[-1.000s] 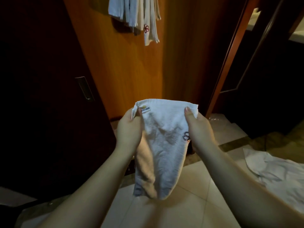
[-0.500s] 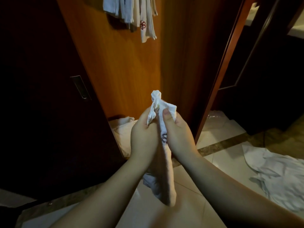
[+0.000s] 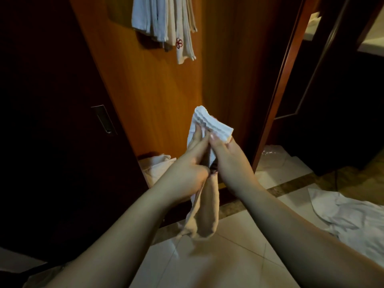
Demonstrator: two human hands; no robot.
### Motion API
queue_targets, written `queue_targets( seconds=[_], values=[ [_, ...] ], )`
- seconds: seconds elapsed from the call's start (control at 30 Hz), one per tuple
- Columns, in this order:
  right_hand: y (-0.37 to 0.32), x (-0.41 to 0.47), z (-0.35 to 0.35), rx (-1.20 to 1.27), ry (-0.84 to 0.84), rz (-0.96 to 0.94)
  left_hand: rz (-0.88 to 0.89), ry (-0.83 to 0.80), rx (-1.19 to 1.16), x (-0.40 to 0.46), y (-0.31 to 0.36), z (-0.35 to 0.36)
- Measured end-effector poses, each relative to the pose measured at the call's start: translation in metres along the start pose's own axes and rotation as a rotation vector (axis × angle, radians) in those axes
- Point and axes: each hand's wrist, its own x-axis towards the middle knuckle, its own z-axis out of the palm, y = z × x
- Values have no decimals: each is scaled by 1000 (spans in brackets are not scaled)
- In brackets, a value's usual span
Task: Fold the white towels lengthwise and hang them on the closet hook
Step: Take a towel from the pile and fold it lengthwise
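White towel [image 3: 209, 125], folded into a narrow strip, is held upright between the two hands in front of the open closet, its ribbed upper end fanning out above the fingers and its lower end hanging limp toward the tiled floor [image 3: 239, 256]. The left hand [image 3: 187, 171] grips the strip at mid-length, with two fingers stretched straight up along the cloth and the rest curled around it. The right hand [image 3: 230, 161] pinches the same strip from the other side, thumb pressed on the near face just under the ribbed edge (the other fingers are hidden behind the cloth). The two hands touch, clamped together on the towel.

The cloth looks soft and terry-like, with fine parallel ridges at the top. Several hung towels [image 3: 166, 21] drape in long narrow folds from the top of the orange wood-grain closet panel [image 3: 145, 96]; one bears a red flower emblem. A crumpled pale towel [image 3: 155, 167] lies at the closet's base, and a rumpled white sheet [image 3: 349, 217] is spread on the glossy tiles at the right. A metal recessed handle [image 3: 104, 119] sits in the dark door at left.
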Motion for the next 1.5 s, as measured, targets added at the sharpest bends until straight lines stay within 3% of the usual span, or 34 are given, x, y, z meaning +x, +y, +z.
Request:
queue_targets(
  seconds=[0.03, 0.1, 0.2, 0.27, 0.37, 0.43, 0.63, 0.8, 1.0, 1.17, 1.33, 1.5],
  values=[
    [-2, 4, -5, 35, 2, 28, 67, 32, 26, -5, -2, -6],
    [-10, 13, -17, 91, -37, 27, 184, 261, 41, -8, -3, -15],
    [-29, 25, -27, 30, -65, -8, 236, 542, -4, -3, -6, -30],
    [-41, 32, -29, -18, -115, -21, 175, 463, -119, 3, -5, -43],
    [-57, 42, -32, -18, -195, -40, 65, 80, -308, 9, -1, -55],
    [-66, 47, -31, 52, -204, -36, 7, -12, -318, 7, 0, -58],
    [-74, 57, -45, 280, -225, 14, 105, 18, -217, 9, 8, -52],
    [-23, 53, -47, 518, -231, 252, 137, 113, -406, 13, 27, -43],
    [44, 22, -22, 412, -217, 370, 126, 321, -533, 14, 50, -51],
    [55, -4, -7, 305, -168, 233, 114, 453, -516, 13, 55, -60],
    [54, -18, 9, 232, -30, 70, 136, 451, -515, 14, 60, -66],
    [39, -10, 11, 63, -89, 98, 207, 425, -480, 14, 72, -71]
  ],
)
